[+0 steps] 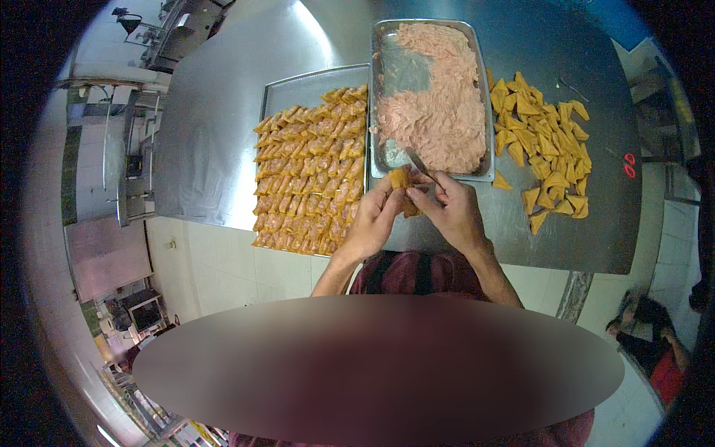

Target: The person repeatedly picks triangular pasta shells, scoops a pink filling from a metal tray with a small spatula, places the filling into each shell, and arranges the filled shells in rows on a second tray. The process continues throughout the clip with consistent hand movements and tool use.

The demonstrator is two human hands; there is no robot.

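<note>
Head view: 2 bare hands meet just off the near edge of the filling tray, which serves as the landmark here. The left hand pinches a yellow-brown pouch between thumb and fingers. The right hand grips a narrow tool whose blade points toward the tray, and its thumb sits close against the pouch; whether it presses on it I cannot tell. How much filling this pouch holds is hidden by the fingers.

Inside the filling tray, pale pink filling covers most of the base, with bare metal showing in the far-left part and at the near-left corner.

Left of the filling tray, close beside it, a shallow tray carries packed rows of filled pouches. They reach from its near edge most of the way back; only a strip at the far end is bare, so that tray looks nearly full.

Right of the filling tray lies a loose heap of folded triangular pouches, apparently unfilled. Judging by heap and filling, a good share of the work is done, yet plenty is left. Everything rests on a metal table.
</note>
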